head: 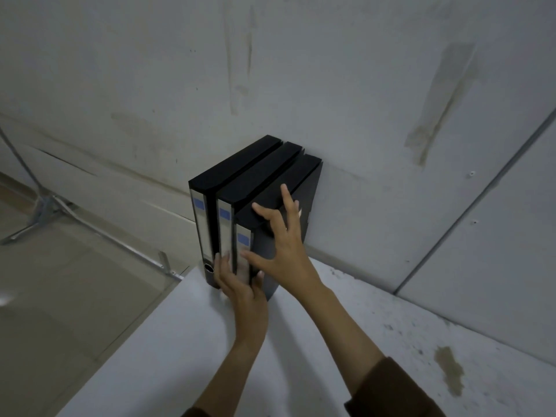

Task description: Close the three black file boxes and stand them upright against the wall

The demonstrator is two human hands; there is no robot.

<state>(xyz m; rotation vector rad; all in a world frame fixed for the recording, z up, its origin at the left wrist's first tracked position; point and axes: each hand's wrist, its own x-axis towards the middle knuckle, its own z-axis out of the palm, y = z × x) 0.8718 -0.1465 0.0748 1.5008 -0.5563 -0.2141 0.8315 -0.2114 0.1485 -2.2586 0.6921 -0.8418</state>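
Note:
Three black file boxes stand upright side by side on the white table (186, 320), their far ends against the grey wall (301, 70). The left box (231, 167) and middle box (258, 176) are closed, with silver spine labels facing me. The right box (288, 182) stands beside them, closed too. My right hand (282, 242) lies spread over the right box's top front corner and side, fingers apart. My left hand (240, 284) presses flat against the lower spines of the middle and right boxes, thumb on the right box's side.
The table's left edge drops to a tiled floor (60, 296), where a metal stand (45, 206) with splayed legs sits. A brown stain (449, 368) marks the table at the right. Wall panel seams run diagonally at the far right.

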